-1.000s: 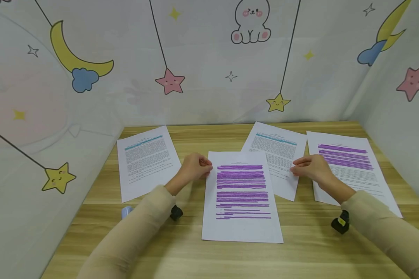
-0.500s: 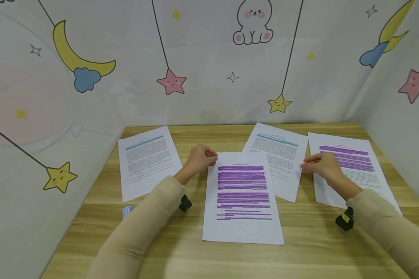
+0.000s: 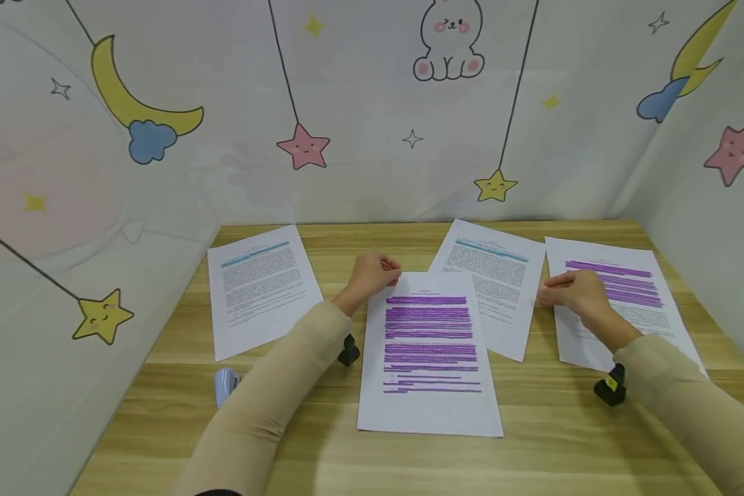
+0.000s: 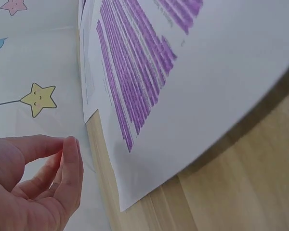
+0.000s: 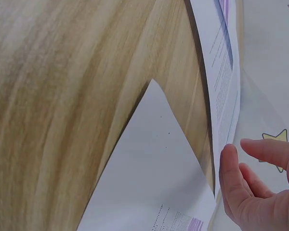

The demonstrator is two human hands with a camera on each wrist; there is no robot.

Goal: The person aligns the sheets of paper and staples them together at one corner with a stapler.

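In the head view my left hand is at the top-left corner of the middle sheet, which has many lines highlighted in purple. The left wrist view shows its thumb and fingertips loosely together with no paper between them, just past the corner of that sheet. My right hand hovers between a blue-highlighted sheet and the right-hand sheet, highlighted purple in its upper part. Its thumb and fingers are slightly apart, beside the edge of the blue-highlighted sheet, and hold nothing.
Another blue-highlighted sheet lies at the left on the wooden table. A small lavender object is partly behind my left sleeve. The middle sheet overlaps the blue-highlighted one behind it. A patterned curtain surrounds the table.
My left hand has moved right and a little away, from the left edge of the middle sheet to its top-left corner. My right hand has shifted slightly right. The sheets lie as before.
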